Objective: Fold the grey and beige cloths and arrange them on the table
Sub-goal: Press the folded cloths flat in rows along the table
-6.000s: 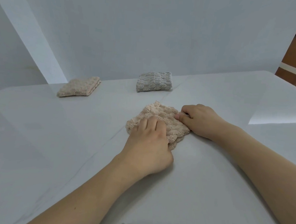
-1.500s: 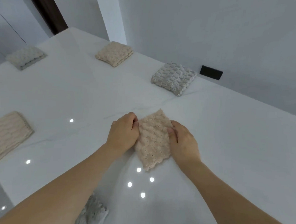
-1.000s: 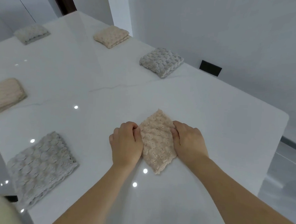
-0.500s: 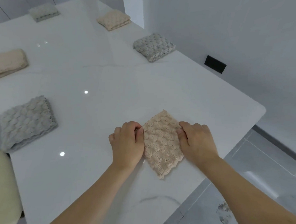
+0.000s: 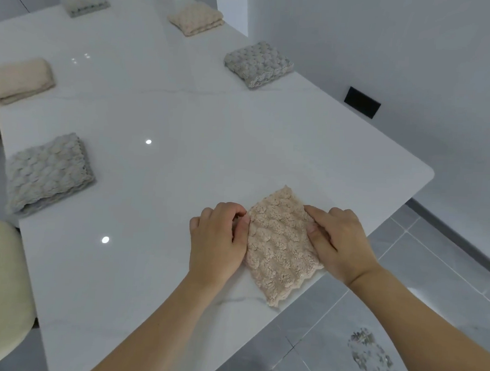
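Near the white table's (image 5: 183,142) right edge, the left hand (image 5: 216,240) and right hand (image 5: 338,247) pinch opposite sides of the folded beige cloth (image 5: 280,244), likely light, soft and floppy, best held by its edges
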A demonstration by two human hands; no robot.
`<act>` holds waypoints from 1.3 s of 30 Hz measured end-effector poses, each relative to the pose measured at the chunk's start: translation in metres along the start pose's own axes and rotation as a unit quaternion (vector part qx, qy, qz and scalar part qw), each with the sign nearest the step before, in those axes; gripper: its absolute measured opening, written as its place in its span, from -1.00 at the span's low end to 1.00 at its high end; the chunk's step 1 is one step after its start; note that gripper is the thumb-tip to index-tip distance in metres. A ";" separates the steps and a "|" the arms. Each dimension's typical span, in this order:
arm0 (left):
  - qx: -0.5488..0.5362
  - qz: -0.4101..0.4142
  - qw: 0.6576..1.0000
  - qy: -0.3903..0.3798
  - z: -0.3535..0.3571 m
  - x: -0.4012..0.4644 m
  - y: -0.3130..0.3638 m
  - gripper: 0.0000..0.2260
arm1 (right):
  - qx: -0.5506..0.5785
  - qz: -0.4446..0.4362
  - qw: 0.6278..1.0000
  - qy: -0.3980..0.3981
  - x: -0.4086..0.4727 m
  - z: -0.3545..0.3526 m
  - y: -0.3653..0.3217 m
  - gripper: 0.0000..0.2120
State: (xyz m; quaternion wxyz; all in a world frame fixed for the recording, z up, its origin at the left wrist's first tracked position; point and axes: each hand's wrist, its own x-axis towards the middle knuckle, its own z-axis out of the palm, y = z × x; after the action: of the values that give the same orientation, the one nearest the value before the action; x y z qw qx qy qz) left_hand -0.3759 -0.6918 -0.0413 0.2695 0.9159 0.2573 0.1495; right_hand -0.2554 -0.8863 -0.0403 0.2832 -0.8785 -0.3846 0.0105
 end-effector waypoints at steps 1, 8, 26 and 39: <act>-0.001 0.003 1.000 0.003 0.000 0.000 -0.001 -0.90 | -0.005 -0.002 1.000 0.003 -0.001 0.002 0.000 -0.57; -0.030 -0.031 0.998 0.041 0.002 -0.004 0.002 -0.82 | 0.158 0.035 0.987 0.009 0.003 -0.017 0.001 -0.51; -0.196 -0.191 0.959 0.072 0.040 -0.053 0.081 -0.43 | 0.172 -0.011 0.966 -0.192 0.020 -0.009 -0.015 -0.50; 0.058 -0.057 0.994 -0.068 -0.009 -0.046 0.001 -0.38 | -0.010 0.183 0.983 0.001 -0.003 -0.001 -0.002 -0.38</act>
State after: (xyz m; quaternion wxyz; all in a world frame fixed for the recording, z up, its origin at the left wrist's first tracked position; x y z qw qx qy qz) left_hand -0.4166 -0.7142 -0.0398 0.2410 0.9219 0.2981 0.0558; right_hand -0.2584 -0.8875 -0.0395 0.2682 -0.9369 -0.2169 0.0577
